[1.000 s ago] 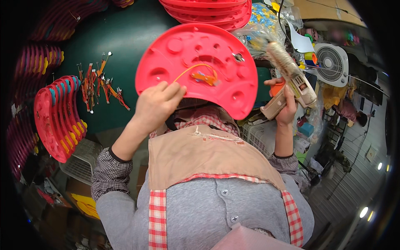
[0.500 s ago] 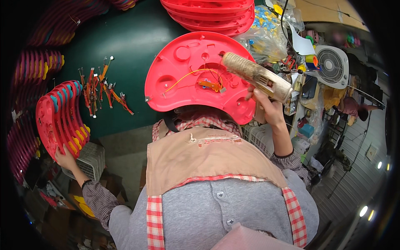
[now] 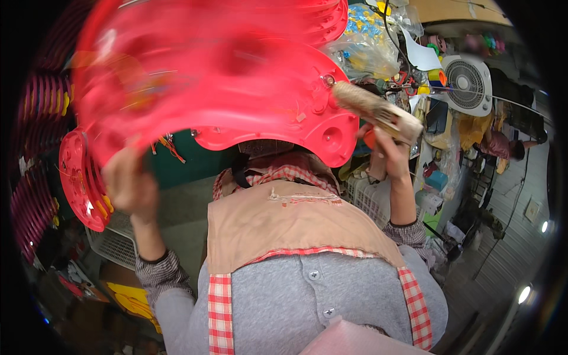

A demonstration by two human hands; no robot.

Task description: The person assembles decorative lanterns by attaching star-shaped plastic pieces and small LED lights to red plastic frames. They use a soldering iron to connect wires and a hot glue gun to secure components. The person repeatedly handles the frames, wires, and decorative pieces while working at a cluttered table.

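My left hand [image 3: 131,184], blurred by motion, grips the lower left edge of a red plastic shell [image 3: 195,89]. That shell is smeared too, raised over the table and hiding much of it. Under it lies a second red shell [image 3: 332,137], whose right lobe with round recesses shows in front of me. My right hand [image 3: 390,151] is closed around the handle of a worn, pale glue gun [image 3: 378,112] with an orange trigger. The gun's thick front end points up and left, above the right edge of the lower shell.
A stack of red shells [image 3: 83,177] stands at the left, beside purple stacked pieces [image 3: 29,204]. Orange wire pieces [image 3: 171,148] show on the green table [image 3: 198,163]. A bag of blue and yellow parts [image 3: 367,44] and a white fan [image 3: 467,86] are at the right.
My left hand has lifted a shell off the left stack and brought it right, over the shell in front of me. The glue gun has shifted slightly down and right.
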